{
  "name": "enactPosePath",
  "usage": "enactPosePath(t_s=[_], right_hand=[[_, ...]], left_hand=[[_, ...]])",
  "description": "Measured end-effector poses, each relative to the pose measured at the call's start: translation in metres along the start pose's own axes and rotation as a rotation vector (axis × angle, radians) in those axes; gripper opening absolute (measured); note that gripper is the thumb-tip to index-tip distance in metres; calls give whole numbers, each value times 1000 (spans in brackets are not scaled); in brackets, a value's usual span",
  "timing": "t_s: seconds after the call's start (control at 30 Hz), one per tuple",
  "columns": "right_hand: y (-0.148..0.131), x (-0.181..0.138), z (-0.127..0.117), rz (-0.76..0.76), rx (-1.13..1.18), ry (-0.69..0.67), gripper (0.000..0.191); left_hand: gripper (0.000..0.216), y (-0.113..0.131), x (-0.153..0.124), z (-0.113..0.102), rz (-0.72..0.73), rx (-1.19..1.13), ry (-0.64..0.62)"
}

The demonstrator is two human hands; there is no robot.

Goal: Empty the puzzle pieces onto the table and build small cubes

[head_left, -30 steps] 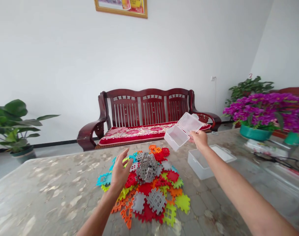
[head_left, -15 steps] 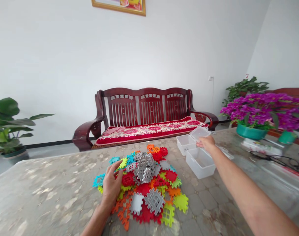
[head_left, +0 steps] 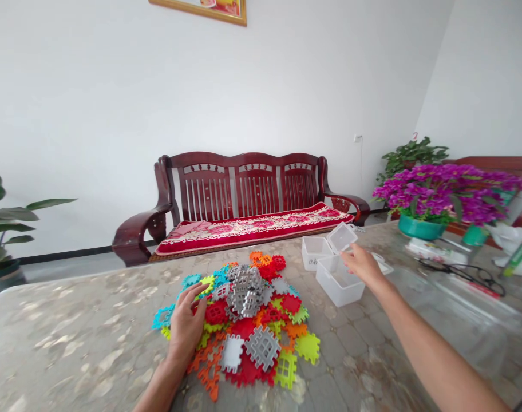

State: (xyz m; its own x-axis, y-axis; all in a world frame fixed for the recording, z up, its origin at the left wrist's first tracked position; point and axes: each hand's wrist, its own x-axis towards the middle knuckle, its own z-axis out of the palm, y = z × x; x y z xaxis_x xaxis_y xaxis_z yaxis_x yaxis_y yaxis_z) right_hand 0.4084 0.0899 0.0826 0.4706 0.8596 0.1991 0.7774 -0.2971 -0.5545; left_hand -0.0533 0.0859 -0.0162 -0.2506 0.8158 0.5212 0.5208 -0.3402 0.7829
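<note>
A heap of flat toothed plastic tiles (head_left: pixel 252 320) in red, grey, orange, green and blue lies on the marbled table (head_left: pixel 72 343). My left hand (head_left: pixel 186 326) rests flat on the heap's left edge, fingers spread over the tiles. Behind the heap to the right stand two clear plastic boxes. The far small box (head_left: pixel 315 252) has its lid (head_left: pixel 341 236) tipped open. My right hand (head_left: pixel 363 264) hovers over the near box (head_left: pixel 339 281), fingers loosely apart and empty.
A potted purple flower (head_left: pixel 437 197) stands at the table's right, with glasses (head_left: pixel 467 272) and clear sheets near it. A red wooden bench (head_left: pixel 248 200) sits behind the table. A leafy plant (head_left: pixel 3 229) is at far left.
My right hand set the small open box down on the table behind the near box and let go. My left hand dropped flat onto the tiles.
</note>
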Motion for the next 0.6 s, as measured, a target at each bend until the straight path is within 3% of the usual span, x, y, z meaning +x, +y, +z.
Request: enactPosePath(t_s=[0.17,0.27,0.4,0.6], right_hand=[[-24,-54,-3,-125,-348,-137,49],[-34,-71,7,-198,-502,-154,41],[-39,-73,25,-310,-638,-95,35],[-40,-58,42,-340,-593,-72,38]], left_hand=[[33,-3,0,0,-14,-12,-22],[33,-7,0,1,-18,-3,-30],[35,-9,-1,1,-10,14,-35],[35,-7,0,-1,-3,46,-38]])
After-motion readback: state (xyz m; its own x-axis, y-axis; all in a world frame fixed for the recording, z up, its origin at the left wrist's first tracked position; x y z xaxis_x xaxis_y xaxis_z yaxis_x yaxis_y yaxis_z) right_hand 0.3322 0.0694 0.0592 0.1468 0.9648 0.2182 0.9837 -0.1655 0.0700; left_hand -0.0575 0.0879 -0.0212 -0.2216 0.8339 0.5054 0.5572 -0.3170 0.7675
